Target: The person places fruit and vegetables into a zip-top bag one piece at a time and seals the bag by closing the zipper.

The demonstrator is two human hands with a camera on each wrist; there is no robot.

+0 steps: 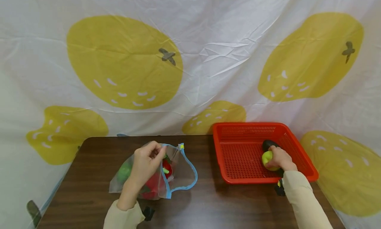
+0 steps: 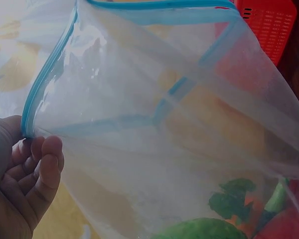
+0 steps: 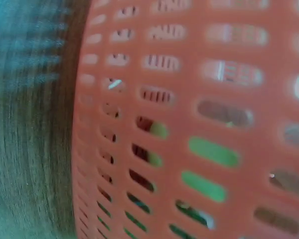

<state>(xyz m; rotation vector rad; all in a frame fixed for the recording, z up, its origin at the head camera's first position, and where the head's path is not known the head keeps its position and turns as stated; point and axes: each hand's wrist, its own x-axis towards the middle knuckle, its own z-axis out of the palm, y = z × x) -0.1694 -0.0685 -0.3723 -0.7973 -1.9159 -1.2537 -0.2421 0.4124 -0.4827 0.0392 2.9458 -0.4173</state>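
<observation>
My left hand [image 1: 148, 159] pinches the blue zip edge of a clear plastic zip bag [image 2: 124, 164], which gapes toward the right. Through its film I see a green vegetable [image 2: 202, 230], a leafy green piece [image 2: 233, 199] and something red with a green stem [image 2: 284, 226]. Over in a red plastic basket [image 1: 235, 181], my right hand [image 1: 281, 158] grips a yellow-green fruit that looks like an apple [image 1: 267, 159]. Beside and partly under that hand lies a dark, long thing like an eggplant [image 1: 269, 144]. In the right wrist view, the basket's slotted wall [image 3: 189, 114] hides most of the hand.
Bag and basket stand on a dark wooden table [image 1: 202, 209], the basket at the back right. Behind the table hangs a white cloth [image 1: 202, 23] printed with yellow fruit. A dark wrist strap piece [image 1: 279, 189] shows at the right sleeve.
</observation>
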